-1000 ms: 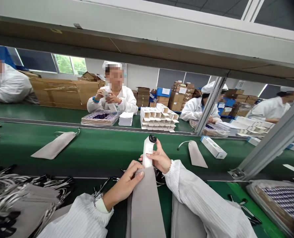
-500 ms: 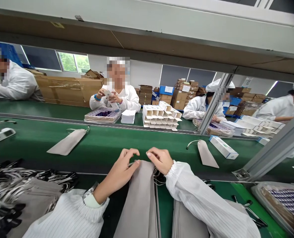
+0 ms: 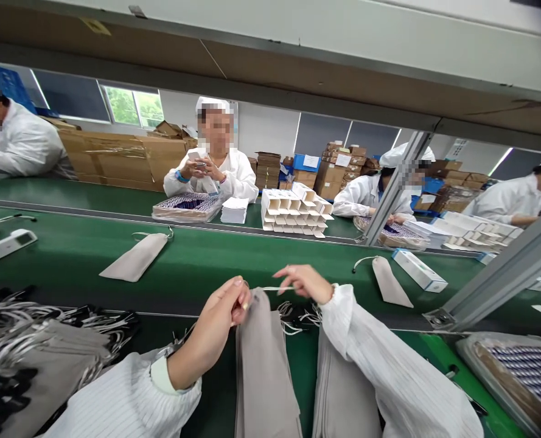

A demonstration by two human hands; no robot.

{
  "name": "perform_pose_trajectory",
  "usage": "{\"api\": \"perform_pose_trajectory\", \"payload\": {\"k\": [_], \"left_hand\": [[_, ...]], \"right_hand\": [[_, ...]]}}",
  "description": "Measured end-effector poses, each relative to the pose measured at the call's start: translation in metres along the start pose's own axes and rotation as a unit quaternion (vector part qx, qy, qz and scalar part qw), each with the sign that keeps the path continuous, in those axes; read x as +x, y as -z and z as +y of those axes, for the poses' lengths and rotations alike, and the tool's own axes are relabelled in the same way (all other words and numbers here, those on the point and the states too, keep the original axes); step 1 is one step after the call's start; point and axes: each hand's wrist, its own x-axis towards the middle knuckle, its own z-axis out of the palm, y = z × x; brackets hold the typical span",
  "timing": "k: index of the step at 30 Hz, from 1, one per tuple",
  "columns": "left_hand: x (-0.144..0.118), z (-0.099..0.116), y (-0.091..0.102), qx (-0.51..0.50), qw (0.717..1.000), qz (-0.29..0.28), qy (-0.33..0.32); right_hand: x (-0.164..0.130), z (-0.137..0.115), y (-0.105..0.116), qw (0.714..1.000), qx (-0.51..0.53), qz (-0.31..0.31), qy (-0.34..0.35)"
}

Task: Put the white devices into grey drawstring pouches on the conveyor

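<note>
Head view: left grip (image 3: 216, 315) curled, grey pouch (image 3: 264, 365) beside it; right grip (image 3: 307, 281) loosely bent at white cord (image 3: 271, 288); can't tell either's hold.

Pouches (image 3: 265, 371) lie at centre front, between a pile (image 3: 64, 347) on the left and a stack (image 3: 343, 389) on the right. Behind runs the belt (image 3: 233, 249), carrying a device (image 3: 6, 247) left and a box (image 3: 420, 269) right. Beyond it, cartons (image 3: 293, 211) stand right of a tray (image 3: 185, 210).

White striped sleeves (image 3: 119, 395), gathered cuffs (image 3: 339, 298)
</note>
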Motion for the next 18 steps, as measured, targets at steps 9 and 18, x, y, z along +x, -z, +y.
{"api": "perform_pose_trajectory", "payload": {"k": [9,18], "left_hand": [[-0.005,-0.003,0.004,0.117,0.987,-0.057,-0.093],[0.015,-0.059,0.021,0.522,0.836,-0.146,-0.086]], "right_hand": [[0.003,0.007,-0.059,0.967,0.206,0.068,0.131],[0.016,0.037,0.047,0.837,-0.136,0.517,-0.113]]}}
